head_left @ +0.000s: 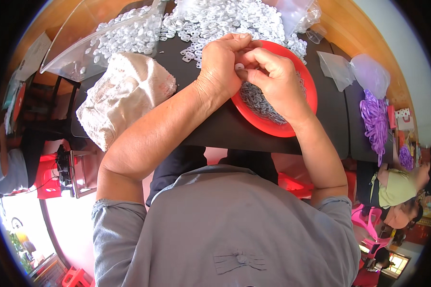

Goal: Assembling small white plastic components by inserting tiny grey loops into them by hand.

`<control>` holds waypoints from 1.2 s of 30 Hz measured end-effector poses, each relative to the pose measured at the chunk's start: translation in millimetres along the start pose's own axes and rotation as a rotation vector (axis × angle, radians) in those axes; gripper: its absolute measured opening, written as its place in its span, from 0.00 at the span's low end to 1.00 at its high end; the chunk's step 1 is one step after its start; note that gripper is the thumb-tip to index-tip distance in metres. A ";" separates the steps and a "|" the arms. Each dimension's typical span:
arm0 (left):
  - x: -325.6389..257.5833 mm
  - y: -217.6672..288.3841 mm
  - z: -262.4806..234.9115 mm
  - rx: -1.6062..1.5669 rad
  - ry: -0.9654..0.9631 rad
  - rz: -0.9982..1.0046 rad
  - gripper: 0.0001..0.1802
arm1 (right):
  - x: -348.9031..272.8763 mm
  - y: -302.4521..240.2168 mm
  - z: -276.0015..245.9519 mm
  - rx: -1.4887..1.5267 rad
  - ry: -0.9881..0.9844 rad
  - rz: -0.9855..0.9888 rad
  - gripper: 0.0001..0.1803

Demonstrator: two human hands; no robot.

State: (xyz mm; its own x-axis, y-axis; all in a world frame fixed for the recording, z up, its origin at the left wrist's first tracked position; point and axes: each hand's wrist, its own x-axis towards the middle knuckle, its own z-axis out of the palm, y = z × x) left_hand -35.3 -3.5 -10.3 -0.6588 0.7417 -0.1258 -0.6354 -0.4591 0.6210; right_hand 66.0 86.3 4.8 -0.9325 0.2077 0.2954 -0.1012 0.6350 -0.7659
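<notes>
Both my hands meet above the left rim of a red bowl (311, 91), which contains many small grey metal-looking pieces (261, 105). My right hand (277, 81) pinches a small white plastic piece (239, 66) between thumb and forefinger, close against my left hand. My left hand (221, 60) is closed, its thumb resting along the top; the curled fingers face away, so whatever they hold is hidden. Just beyond the hands spreads a heap of small white plastic pieces (230, 19), each with a hole or slot.
A crumpled off-white cloth (127, 93) lies beside my left forearm on the dark table (206, 129). Behind it, a clear plastic bag (76, 55) holds more white pieces. To the right are clear bags (337, 69) and a purple cord bundle (373, 119). Other people sit at both sides.
</notes>
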 end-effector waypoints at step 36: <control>-4.5 -6.1 2.4 0.731 -0.154 0.209 0.09 | -3.9 33.8 -57.2 0.444 0.076 0.204 0.11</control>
State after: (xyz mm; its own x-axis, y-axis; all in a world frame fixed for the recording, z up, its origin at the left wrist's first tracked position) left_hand -27.5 -2.9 -11.6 -0.6382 0.7594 0.1264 -0.0410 -0.1974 0.9795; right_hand 86.1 149.5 10.4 -0.9224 0.3590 0.1426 -0.0729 0.2008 -0.9769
